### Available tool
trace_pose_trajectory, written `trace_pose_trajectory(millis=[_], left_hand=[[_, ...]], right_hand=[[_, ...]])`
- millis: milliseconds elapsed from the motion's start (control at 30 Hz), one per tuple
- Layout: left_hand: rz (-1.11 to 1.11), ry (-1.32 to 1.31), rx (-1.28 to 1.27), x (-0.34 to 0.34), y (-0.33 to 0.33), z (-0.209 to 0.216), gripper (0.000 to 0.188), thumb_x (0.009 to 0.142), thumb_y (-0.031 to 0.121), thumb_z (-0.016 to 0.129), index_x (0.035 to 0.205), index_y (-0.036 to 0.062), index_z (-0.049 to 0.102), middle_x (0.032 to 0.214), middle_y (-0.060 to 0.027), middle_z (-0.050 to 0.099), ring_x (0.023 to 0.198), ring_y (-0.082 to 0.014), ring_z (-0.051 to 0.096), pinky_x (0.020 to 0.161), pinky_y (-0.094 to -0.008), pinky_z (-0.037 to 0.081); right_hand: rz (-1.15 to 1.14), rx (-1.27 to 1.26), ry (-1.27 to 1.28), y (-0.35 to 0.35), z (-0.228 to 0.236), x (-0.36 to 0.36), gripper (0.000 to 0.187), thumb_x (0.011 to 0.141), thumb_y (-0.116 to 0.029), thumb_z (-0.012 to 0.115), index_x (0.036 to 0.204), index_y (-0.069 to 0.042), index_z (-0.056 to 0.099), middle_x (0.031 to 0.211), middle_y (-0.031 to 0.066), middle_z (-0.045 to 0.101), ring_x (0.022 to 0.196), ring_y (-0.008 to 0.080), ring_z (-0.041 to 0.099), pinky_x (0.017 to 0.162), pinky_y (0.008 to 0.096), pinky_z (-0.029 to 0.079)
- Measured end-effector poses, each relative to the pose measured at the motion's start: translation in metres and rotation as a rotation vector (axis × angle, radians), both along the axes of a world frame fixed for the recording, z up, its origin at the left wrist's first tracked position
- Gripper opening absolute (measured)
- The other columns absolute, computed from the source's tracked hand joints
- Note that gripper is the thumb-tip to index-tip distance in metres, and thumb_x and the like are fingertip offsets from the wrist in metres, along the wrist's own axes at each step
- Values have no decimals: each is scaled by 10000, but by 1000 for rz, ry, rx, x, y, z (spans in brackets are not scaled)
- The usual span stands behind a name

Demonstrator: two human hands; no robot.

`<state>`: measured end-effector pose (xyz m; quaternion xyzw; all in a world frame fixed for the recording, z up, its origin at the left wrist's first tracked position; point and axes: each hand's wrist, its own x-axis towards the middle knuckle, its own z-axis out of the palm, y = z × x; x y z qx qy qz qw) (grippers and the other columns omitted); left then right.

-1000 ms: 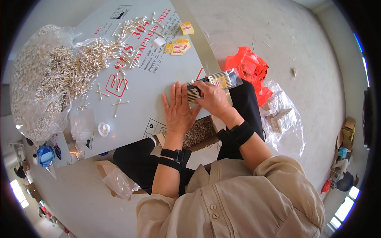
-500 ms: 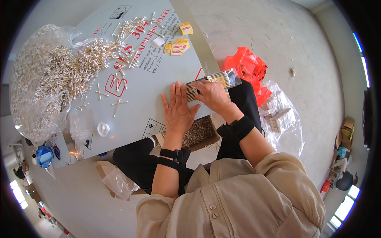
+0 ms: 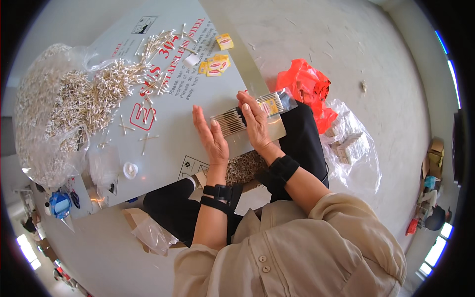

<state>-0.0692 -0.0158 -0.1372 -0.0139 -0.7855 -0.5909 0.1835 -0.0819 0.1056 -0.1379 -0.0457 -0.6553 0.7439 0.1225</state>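
Since the earlier frame both hands have lifted from lying flat and turned onto edge, the left hand (image 3: 212,141) shifting leftward and baring the row (image 3: 228,123) of swabs. At far left, a thin, crinkled clear bag (image 3: 32,106) spills a bristly heap (image 3: 74,94) of slim sticks with fuzzy white tips onto the smooth grey table (image 3: 173,119). A round white tub (image 3: 130,171) sits nearer the person. The left hand's fingers lie together, thumb apart, beside the row's left end, gripping nothing. The row lies on the table between the hands, sticks side by side. The step looks like squaring it up; the next move probably calls for light, even pressure from both palms. The right hand (image 3: 255,123) stands at the row's right end, fingers together; whether it touches, I cannot tell. Just beyond lies a glossy packet (image 3: 271,105) of swabs with a yellow card, then a crumpled red bag (image 3: 304,86).
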Motion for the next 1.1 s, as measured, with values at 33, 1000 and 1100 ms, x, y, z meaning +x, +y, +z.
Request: trace_pose_trajectory(millis=[33,1000,1100], left_hand=[[-4,-4,0,-3,5,0,562,1024,295,425,1458,-35,289,1518,-248,269,1420,-372,260,1157,-452,233],[-364,-78,-1022,10,19,11,715,944,415,510,1507,56,255,1572,-147,242,1463,-313,200,1171,-545,130],[-375,-88,-1033,10,19,10,726,938,408,526,1510,57,251,1578,-143,232,1467,-298,192,1176,-537,120]], right_hand=[[2,-26,-5,-3,-2,0,328,1012,-170,493,1272,21,553,1317,118,549,1239,213,492,1042,312,385],[40,938,31,82,28,-2,151,787,-35,651,932,-22,613,854,140,597,736,308,624,637,369,498],[28,973,19,81,33,-10,225,820,-128,638,1016,-29,587,1169,169,571,1088,368,562,883,430,480]])
